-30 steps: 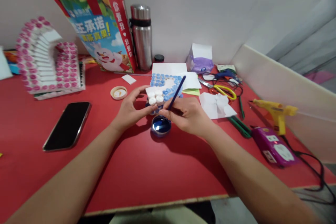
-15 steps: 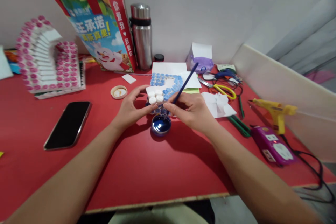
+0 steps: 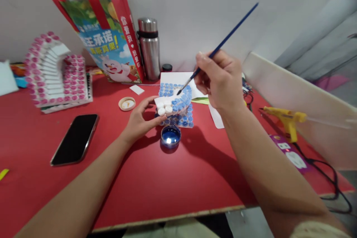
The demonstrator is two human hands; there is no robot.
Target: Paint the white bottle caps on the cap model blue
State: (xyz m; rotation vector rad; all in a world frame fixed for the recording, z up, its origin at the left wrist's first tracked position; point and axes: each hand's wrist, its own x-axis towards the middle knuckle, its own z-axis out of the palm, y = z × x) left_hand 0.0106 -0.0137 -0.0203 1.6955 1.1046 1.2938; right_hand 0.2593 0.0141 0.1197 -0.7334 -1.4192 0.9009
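Note:
My right hand (image 3: 221,80) is closed round a dark blue paintbrush (image 3: 230,36). The brush slants down to the left, its dark tip over or against the curved top of a paper model (image 3: 182,103); contact is hard to tell. Rolled paper discs cover the model, most of them blue, with several white ones at the near left corner. My left hand (image 3: 143,119) grips the model's left side between thumb and fingers. Just in front stands a small round jar (image 3: 170,136) of dark blue liquid.
A pink-and-white model (image 3: 55,72) and a phone (image 3: 75,139) are at left. A jar lid (image 3: 127,103) lies near my left hand. Behind stand a printed bag (image 3: 108,41) and a steel flask (image 3: 150,48). A yellow glue gun (image 3: 286,119) and purple power socket (image 3: 290,154) sit right.
My right hand has lifted the brush out of the jar, up and to the right, and its tip is now at the model's top. My left hand keeps its hold.

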